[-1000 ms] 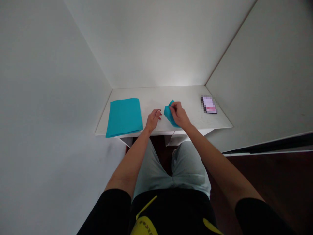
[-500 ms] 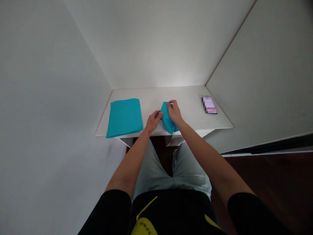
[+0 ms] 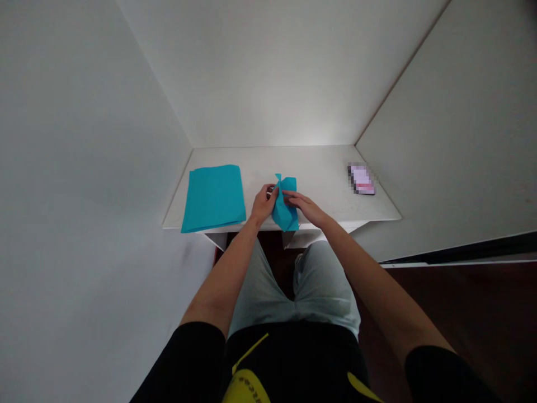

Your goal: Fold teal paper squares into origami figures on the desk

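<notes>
A partly folded sheet of blue paper (image 3: 286, 214) stands creased near the front edge of the white table, with flaps raised. My left hand (image 3: 263, 204) pinches its left side, thumb in front and fingers behind. On the other side, my right hand (image 3: 308, 208) reaches in with its fingers stretched out, touching the inner folds; it does not grip the paper. Some of the right fingertips are hidden among the folds. Left of my hands lies a stack of flat blue paper sheets (image 3: 215, 197), slightly out of line with one another.
The white table (image 3: 323, 168) is set between walls at the left, back and right. A phone (image 3: 361, 179), its screen blurred, lies at the table's right side. My legs (image 3: 323, 280) are below the front edge, with a dark floor at the right.
My right hand has let go of the paper's top and moved down and right, fingers now straightened. The paper has opened into raised flaps. My left hand still pinches its left side.
</notes>
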Demonstrator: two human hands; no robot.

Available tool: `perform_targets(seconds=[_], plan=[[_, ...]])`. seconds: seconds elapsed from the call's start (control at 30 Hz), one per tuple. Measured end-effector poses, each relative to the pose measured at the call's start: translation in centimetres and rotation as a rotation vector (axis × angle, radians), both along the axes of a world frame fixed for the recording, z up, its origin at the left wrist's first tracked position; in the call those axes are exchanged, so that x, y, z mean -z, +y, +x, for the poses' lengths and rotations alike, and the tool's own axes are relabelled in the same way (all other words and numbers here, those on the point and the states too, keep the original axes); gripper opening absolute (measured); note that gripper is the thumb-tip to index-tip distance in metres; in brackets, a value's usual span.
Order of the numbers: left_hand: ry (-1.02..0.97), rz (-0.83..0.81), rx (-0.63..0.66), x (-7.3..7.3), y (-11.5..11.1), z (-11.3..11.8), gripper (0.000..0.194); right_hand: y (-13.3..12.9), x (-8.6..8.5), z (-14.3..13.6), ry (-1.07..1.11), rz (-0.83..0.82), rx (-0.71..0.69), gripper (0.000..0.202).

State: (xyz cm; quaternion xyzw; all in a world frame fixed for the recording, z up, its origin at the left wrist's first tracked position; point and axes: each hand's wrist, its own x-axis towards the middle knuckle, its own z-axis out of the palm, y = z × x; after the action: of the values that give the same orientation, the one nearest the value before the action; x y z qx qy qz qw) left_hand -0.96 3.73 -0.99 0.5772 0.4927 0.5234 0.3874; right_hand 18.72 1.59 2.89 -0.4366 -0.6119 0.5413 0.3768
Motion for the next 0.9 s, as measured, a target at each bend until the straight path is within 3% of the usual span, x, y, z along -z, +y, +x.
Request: perform_targets(seconds=[0.1,0.27,0.4,0.5,0.73,0.9], plan=[[0.03,0.047,-0.026,0.2,0.3,0.0,0.047,-0.2,0.8,0.0,-0.086,0.134,-0.073,0.052],[0.011,0.067,0.0,0.1,0.1,-0.3,0.055,0.2,1.9,-0.4,-0.404,0.426,0.007,0.072],[-0.079,0.047,0.038,-0.3,-0.4,-0.6,0.057,0.0,1.9,-0.8,-0.549,0.526,0.009,0.093],[-0.166,-0.032,0.092,-0.3,-0.3,-0.6,0.059,-0.3,1.7,-1.1,-0.539,0.487,-0.001,0.111],[-0.161,-0.075,0.054,-0.1,0.6,-1.0,0.044,-0.2,2.4,-0.4,-0.384,0.279,0.077,0.146],[-0.191,-0.06,0.093,0.2,0.3,-0.9,0.069,-0.1,3.1,0.2,-0.402,0.34,0.052,0.149]])
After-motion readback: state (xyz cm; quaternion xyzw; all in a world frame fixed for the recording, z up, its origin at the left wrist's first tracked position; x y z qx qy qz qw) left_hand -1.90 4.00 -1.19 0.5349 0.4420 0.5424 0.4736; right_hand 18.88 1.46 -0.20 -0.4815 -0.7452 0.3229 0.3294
